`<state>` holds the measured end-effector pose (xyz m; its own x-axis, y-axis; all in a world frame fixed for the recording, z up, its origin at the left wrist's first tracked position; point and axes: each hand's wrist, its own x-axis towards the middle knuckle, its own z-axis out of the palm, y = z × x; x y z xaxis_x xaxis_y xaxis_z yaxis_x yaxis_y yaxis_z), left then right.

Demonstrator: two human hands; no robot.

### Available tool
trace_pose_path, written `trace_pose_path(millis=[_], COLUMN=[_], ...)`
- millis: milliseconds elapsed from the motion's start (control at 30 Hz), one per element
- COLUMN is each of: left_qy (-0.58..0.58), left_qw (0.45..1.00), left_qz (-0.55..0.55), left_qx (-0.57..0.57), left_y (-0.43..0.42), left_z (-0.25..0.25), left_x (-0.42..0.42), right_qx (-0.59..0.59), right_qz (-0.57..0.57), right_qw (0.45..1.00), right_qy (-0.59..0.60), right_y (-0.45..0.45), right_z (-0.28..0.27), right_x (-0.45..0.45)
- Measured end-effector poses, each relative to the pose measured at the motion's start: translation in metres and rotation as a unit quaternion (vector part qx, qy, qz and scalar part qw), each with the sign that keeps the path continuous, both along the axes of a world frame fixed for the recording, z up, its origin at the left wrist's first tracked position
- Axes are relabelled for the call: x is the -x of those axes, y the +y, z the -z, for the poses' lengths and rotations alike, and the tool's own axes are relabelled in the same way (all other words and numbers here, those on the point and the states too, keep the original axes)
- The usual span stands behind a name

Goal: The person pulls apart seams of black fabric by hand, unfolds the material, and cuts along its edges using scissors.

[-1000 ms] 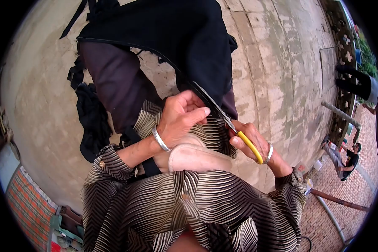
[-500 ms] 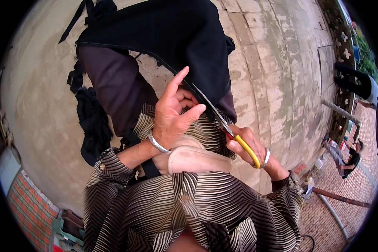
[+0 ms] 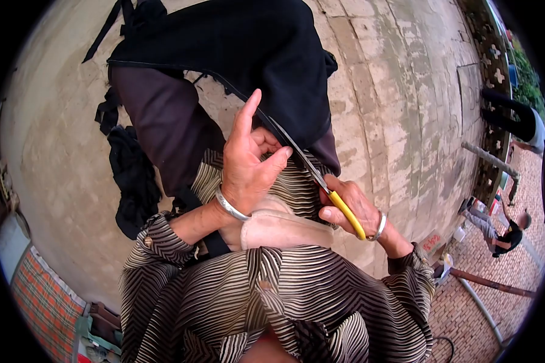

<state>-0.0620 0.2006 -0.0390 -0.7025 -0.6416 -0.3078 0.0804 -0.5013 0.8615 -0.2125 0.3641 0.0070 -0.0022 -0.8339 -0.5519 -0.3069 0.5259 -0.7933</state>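
Observation:
A large black cloth (image 3: 224, 42) lies across my knees, its cut-looking edge running diagonally down towards my hands. My left hand (image 3: 248, 157) is at that edge, index finger pointing up along it, thumb and curled fingers closed on the cloth where the contact is partly hidden. In my right hand (image 3: 354, 206) is a pair of scissors (image 3: 343, 215) with yellow handles. Their long blades look nearly closed and lie along the cloth edge, with the tip just beyond my left thumb.
Crumpled black fabric (image 3: 133, 181) lies on the concrete floor (image 3: 60, 151) to the left. A beige pad (image 3: 284, 230) rests at my lap. On the right are a wooden pole (image 3: 490, 158), a brick-paved area (image 3: 466, 314) and two other people, one in a black top (image 3: 510, 239).
My left hand has shifted slightly up and left along the cloth edge. The scissors have moved a little left, and their blades look closer together.

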Motion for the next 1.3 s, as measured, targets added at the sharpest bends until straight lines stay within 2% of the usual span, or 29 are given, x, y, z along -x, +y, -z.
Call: trace_pose_path(millis=[100, 333, 500, 900, 1300], left_qy=[0.017, 0.059, 0.067, 0.075, 0.021], left_qw=[1.000, 0.998, 0.998, 0.997, 0.999], left_qz=[0.006, 0.009, -0.001, -0.004, -0.030], left_qx=[-0.014, -0.020, -0.017, -0.024, 0.008], left_y=[0.001, 0.004, 0.004, 0.004, -0.005], left_z=[-0.001, -0.007, -0.007, -0.007, -0.007], left_x=[0.000, 0.002, 0.002, 0.000, -0.001], right_qx=[-0.038, -0.034, -0.022, 0.018, 0.010], right_qz=[-0.012, 0.002, 0.059, 0.025, -0.001], right_qw=[0.998, 0.997, 0.997, 0.999, 1.000], right_qy=[-0.051, -0.071, -0.044, 0.039, 0.008], right_y=[-0.003, -0.003, -0.007, -0.004, -0.010], right_z=[-0.006, -0.004, -0.004, 0.003, -0.002], right_x=[0.006, 0.004, -0.005, -0.010, -0.004])
